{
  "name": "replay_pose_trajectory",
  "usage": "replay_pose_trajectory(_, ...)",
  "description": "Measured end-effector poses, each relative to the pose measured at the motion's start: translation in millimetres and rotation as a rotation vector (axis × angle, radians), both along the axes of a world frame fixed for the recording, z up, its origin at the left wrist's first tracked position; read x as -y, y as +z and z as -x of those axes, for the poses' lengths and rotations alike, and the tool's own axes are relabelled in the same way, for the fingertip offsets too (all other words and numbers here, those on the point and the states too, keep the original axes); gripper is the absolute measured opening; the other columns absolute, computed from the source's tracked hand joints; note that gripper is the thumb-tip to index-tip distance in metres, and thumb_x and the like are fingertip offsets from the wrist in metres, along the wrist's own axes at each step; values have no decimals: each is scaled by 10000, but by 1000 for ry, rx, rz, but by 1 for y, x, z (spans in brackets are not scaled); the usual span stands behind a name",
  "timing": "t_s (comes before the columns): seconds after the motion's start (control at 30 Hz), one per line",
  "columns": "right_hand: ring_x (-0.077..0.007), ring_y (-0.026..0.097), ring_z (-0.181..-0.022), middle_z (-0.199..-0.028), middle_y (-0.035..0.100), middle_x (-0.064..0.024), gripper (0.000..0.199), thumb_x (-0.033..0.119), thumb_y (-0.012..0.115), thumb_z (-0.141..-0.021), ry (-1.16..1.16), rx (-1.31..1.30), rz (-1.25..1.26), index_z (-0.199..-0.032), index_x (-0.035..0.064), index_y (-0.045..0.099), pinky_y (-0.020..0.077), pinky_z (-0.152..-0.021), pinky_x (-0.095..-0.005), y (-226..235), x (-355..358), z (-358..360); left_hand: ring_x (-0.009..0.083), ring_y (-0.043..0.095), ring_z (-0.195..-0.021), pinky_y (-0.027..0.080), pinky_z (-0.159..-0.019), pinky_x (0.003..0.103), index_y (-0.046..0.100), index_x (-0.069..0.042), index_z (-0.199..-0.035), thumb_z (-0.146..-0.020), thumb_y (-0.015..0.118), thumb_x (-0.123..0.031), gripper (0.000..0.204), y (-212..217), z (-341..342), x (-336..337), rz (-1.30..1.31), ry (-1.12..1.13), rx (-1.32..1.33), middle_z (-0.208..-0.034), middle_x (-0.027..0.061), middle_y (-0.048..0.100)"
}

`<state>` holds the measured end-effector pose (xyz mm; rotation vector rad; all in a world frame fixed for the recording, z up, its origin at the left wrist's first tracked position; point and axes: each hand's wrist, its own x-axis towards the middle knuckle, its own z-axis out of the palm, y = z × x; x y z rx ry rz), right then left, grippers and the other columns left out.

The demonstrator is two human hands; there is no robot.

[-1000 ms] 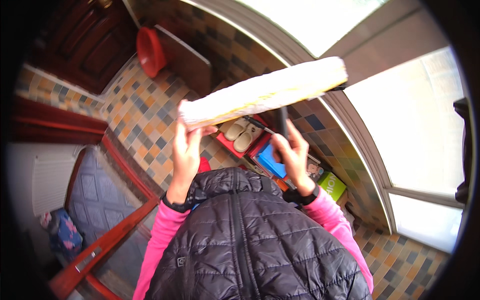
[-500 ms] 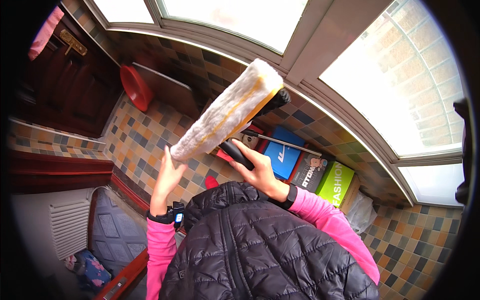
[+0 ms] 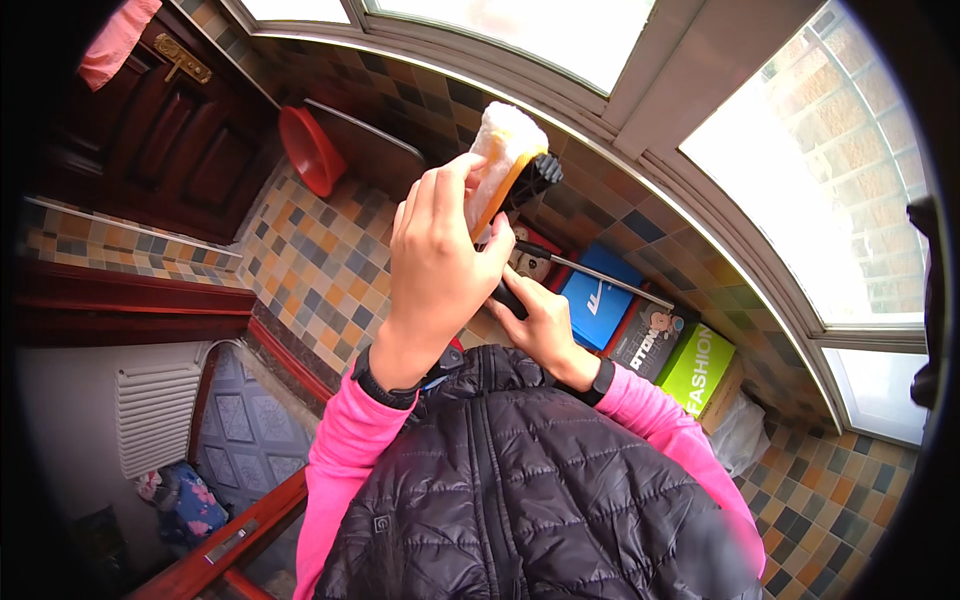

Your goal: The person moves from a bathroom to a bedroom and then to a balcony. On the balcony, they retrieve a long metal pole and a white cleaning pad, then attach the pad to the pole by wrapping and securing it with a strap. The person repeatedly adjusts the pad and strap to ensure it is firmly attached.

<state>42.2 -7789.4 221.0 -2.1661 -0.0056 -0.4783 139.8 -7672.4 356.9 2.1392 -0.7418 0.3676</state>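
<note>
The left hand [image 3: 435,265] is raised in front of the chest with its grip closed round the near end of a paint roller [image 3: 503,160], the fingers wrapped over the fluffy cream sleeve and the orange core that shows at its edge; the far end of the sleeve stands up and away beyond the fingertips, toward the window. Just below that grip, and nearly touching the left wrist, the right hand [image 3: 540,320] is closed on the roller's black handle [image 3: 505,297]; a thin metal rod [image 3: 585,270] runs out to the right of it. Below both grips, on the tiled floor against the wall, lie a blue box [image 3: 598,300], a dark box [image 3: 648,338] and a green box [image 3: 695,368]; a red basin [image 3: 308,150] leans well off to the left, beside a dark wooden door [image 3: 160,140].

By the look of it, the step in hand is seating or turning the sleeve on its frame; one hand steadies the handle while the other works the sleeve. The next move seems to call for a firm hold on the handle and a straight push or pull along the sleeve's axis; a skewed one might jam it.
</note>
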Motion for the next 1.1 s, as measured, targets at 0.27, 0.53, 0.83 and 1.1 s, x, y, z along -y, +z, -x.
replay_pose_trajectory(0.27,-132,679,-923,-1046,725,-150,547,124,736,-876,-97,40,-323,-1382,37,547,529,-804,-282,19,11,-8,267,432,-1355,285,-1133,497,410,-42,-1450,-1023,491,-441,589,-83,-22,-81,712,504,-498,-1457,145,468)
replay_pose_trajectory(0.53,-41,510,-646,-841,595,-4,510,131,701,-919,-37,-147,-600,-1392,31,539,424,-566,-211,35,5,-12,243,582,-1185,496,-999,411,530,-11,-1269,-1022,526,-419,477,-133,-25,-99,1177,46,-1036,-1282,145,601)
replay_pose_trajectory(0.83,-25,494,-573,-781,577,30,587,144,706,-918,40,-240,-665,-1447,39,476,395,-504,-196,46,16,-12,168,668,-956,535,-824,288,623,26,-1138,-1035,534,-334,385,-112,-24,-96,1055,194,-716,-1064,101,686)
replay_pose_trajectory(1.1,-100,636,-748,-871,690,-63,574,153,701,-912,-18,-154,-455,-1427,25,482,522,-686,-267,32,1,-16,151,638,-943,496,-868,295,644,52,-1112,-1038,534,-278,355,-151,-50,-106,926,176,-617,-1035,82,676)
